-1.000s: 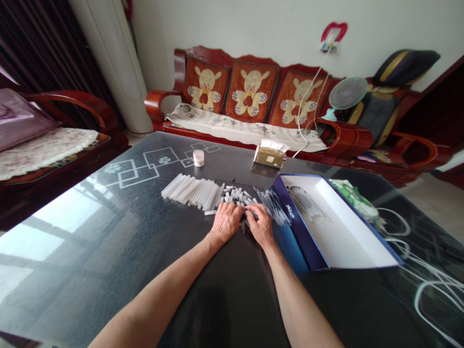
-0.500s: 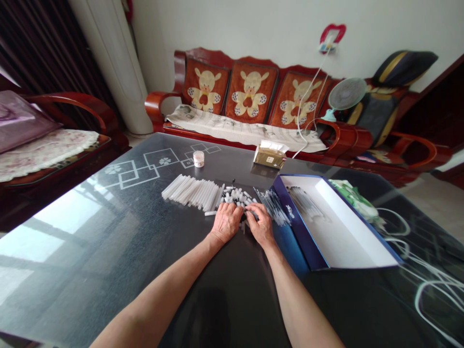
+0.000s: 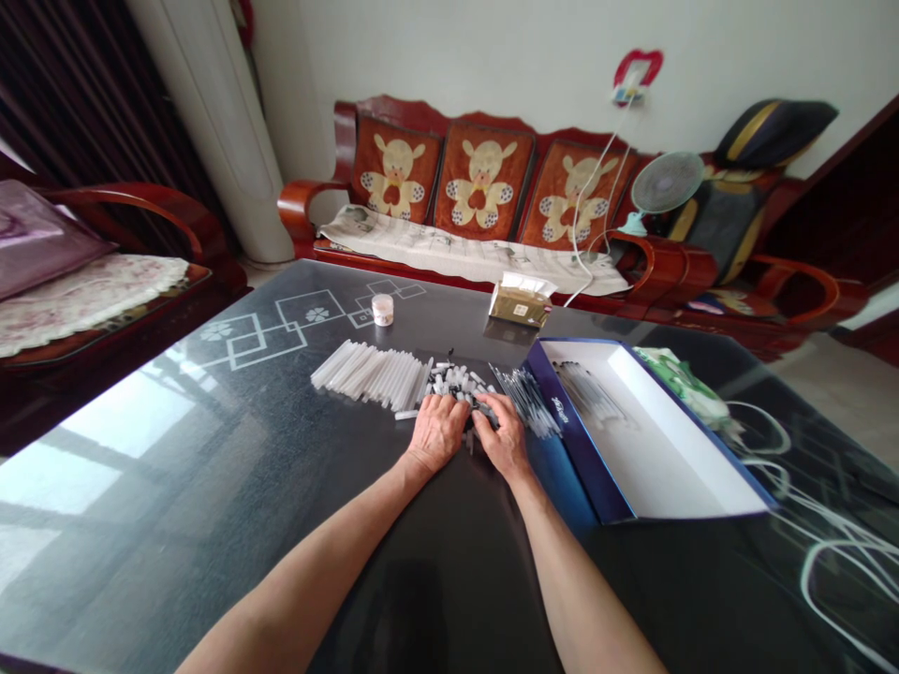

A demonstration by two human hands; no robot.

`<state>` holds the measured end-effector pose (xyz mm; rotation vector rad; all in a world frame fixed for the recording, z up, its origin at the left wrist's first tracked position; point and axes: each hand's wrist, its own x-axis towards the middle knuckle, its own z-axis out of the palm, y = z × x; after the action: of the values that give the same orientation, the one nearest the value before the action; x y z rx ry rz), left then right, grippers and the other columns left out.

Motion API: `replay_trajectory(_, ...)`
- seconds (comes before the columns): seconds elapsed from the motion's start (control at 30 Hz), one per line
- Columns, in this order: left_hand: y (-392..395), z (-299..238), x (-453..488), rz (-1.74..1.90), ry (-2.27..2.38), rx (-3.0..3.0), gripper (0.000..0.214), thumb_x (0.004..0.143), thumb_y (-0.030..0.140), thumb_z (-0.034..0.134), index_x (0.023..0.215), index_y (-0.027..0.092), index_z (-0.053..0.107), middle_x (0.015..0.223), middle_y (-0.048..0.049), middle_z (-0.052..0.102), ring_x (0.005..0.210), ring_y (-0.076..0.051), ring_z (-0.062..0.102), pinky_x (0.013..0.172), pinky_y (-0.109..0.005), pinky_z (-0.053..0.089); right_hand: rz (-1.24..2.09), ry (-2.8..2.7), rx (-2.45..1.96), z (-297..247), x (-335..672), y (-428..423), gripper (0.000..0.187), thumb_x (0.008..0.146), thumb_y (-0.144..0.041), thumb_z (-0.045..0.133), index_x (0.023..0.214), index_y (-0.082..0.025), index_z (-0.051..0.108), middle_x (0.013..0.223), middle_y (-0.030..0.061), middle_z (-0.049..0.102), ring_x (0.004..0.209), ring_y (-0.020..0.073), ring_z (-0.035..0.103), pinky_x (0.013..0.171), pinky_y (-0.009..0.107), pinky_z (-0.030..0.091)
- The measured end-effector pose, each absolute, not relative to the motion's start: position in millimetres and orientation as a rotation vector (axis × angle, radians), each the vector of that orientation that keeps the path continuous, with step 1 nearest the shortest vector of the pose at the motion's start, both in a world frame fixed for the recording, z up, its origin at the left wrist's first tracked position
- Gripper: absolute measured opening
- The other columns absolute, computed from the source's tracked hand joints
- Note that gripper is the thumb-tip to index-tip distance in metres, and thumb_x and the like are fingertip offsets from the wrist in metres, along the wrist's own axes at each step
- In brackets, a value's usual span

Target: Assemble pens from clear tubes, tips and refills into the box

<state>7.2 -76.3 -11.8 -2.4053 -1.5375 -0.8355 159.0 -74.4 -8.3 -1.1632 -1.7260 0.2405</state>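
My left hand rests at the near edge of a pile of small white and black pen parts, its fingers curled; what they hold, if anything, is hidden. Close beside it, my right hand has its thumb and fingers bent in a pinch over the same pile. Whatever lies between them is too small to name. Left of the pile, a row of whitish translucent pen barrels lies side by side. To the right, a bundle of thin dark-tipped pen refills lies against a blue box.
The shallow blue box with a white inside holds some finished-looking thin pens. Farther back stand a small round jar and a tissue box. A green-and-white packet and white cables lie at the right.
Both hands stay at the pile, with only slight finger movement. The whole view has shifted a little.
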Motion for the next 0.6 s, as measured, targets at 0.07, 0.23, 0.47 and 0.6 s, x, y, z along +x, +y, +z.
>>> replay_trajectory(0.07, -76.5, -11.4, 7.3, -0.822, -1.542, -2.408, 0.027, 0.096, 0.028, 0.037, 0.096, 0.021, 0.063, 0.082, -0.0059, 0.058, 0.080, -0.021, 0.052, 0.077, -0.035, 0.036, 0.244, -1.706, -1.189, -8.2, 158.7, -74.5, 0.022, 0.088, -0.031, 0.053, 0.103, -0.021, 0.066, 0.105, 0.0088, 0.065, 0.102, 0.0219, 0.060, 0.093, 0.041, 0.048)
replay_trajectory(0.23, -76.8, -10.8, 7.4, -0.827, -1.526, -2.411, 0.026, 0.096, 0.027, 0.037, 0.094, 0.021, 0.063, 0.081, -0.0053, 0.057, 0.079, -0.021, 0.051, 0.077, -0.034, 0.035, 0.236, -1.719, -1.193, -10.6, 158.9, -72.4, 0.019, 0.088, -0.032, 0.053, 0.082, -0.020, 0.067, 0.089, 0.0072, 0.065, 0.089, 0.0202, 0.062, 0.085, 0.038, 0.050)
replay_trajectory(0.47, -76.4, -11.6, 6.9, -0.874, -1.568, -2.368, 0.027, 0.097, 0.028, 0.037, 0.097, 0.021, 0.063, 0.083, -0.0062, 0.060, 0.080, -0.021, 0.052, 0.077, -0.035, 0.036, 0.228, -1.627, -1.167, -11.7, 161.5, -72.1, 0.015, 0.087, -0.027, 0.053, 0.091, -0.020, 0.066, 0.096, 0.0074, 0.063, 0.097, 0.0204, 0.060, 0.089, 0.038, 0.048)
replay_trajectory(0.6, -76.1, -13.3, 6.9, -0.913, -1.603, -2.340, 0.025, 0.096, 0.028, 0.039, 0.097, 0.020, 0.063, 0.085, -0.0067, 0.061, 0.082, -0.021, 0.052, 0.079, -0.035, 0.037, 0.200, -1.640, -1.232, -16.1, 162.3, -69.5, 0.015, 0.085, -0.026, 0.056, 0.091, -0.021, 0.068, 0.095, 0.0076, 0.064, 0.094, 0.0207, 0.060, 0.088, 0.038, 0.049)
